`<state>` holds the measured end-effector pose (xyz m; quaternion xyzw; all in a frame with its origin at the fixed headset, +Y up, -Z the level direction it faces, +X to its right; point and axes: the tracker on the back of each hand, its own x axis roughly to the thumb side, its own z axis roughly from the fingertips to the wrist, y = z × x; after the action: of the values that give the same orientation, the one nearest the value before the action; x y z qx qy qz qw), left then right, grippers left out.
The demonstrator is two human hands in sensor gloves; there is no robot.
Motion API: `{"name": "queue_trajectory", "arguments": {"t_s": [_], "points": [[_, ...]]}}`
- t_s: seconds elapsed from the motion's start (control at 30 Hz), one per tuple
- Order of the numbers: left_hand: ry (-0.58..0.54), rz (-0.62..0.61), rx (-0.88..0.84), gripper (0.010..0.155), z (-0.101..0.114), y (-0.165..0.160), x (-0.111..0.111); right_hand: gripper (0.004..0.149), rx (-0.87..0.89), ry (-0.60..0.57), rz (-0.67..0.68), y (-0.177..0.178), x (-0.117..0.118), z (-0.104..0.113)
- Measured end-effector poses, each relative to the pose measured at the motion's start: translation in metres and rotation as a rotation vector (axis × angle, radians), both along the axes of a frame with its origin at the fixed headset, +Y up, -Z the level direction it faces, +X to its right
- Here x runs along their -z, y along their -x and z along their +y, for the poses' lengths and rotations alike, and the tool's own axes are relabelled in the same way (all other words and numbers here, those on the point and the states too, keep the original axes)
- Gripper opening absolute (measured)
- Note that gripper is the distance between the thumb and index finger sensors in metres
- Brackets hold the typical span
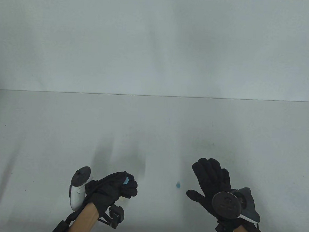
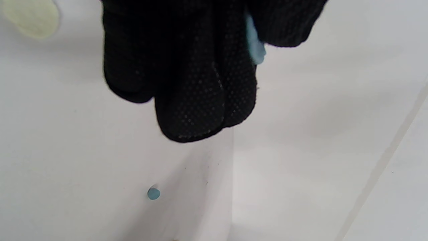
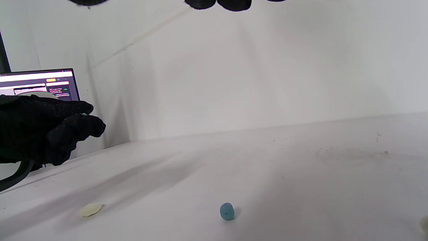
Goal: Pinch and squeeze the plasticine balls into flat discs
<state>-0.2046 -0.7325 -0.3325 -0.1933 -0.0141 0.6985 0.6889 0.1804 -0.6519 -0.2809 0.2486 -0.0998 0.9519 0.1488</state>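
Observation:
My left hand (image 1: 124,184) pinches a light blue plasticine piece (image 1: 126,181) between thumb and fingers, held above the table's front left; the piece (image 2: 255,47) pokes out between the fingers in the left wrist view. A small darker blue plasticine piece (image 1: 178,185) stands on the table between my hands; it shows in the left wrist view (image 2: 153,193) and in the right wrist view (image 3: 227,211). My right hand (image 1: 208,178) is open, fingers spread, palm down to the right of that piece and holds nothing. A pale yellow flat disc (image 3: 90,210) lies on the table under my left hand (image 3: 50,129).
The white table (image 1: 153,131) ends at a white back wall. A laptop screen (image 3: 40,83) stands off the table's left side in the right wrist view. Another pale piece (image 3: 424,224) shows at that view's right edge.

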Motion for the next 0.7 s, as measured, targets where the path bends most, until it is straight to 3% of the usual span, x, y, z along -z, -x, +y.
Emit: {"name": "queue_trajectory", "arguments": {"t_s": [0.2, 0.23, 0.3, 0.37, 0.7], "points": [[-0.018, -0.013, 0.0, 0.047, 0.0007, -0.001, -0.0001, 0.082, 0.003, -0.006, 0.001, 0.0, -0.0005, 0.0006], [-0.018, -0.032, -0.034, 0.051, -0.0013, -0.0013, 0.0001, 0.082, 0.005, -0.006, 0.001, -0.0001, -0.0004, 0.0007], [0.01, -0.1, -0.124, 0.075, -0.0038, -0.003, -0.0007, 0.082, 0.003, -0.004, 0.002, 0.0, -0.0004, 0.0003], [0.019, -0.095, -0.162, 0.081, -0.0047, -0.0051, -0.0004, 0.082, 0.004, -0.009, 0.001, -0.0001, -0.001, 0.001], [-0.025, -0.089, -0.03, 0.051, -0.0006, -0.0061, -0.0001, 0.083, 0.001, -0.004, 0.001, -0.0001, -0.0007, 0.0004]]}}
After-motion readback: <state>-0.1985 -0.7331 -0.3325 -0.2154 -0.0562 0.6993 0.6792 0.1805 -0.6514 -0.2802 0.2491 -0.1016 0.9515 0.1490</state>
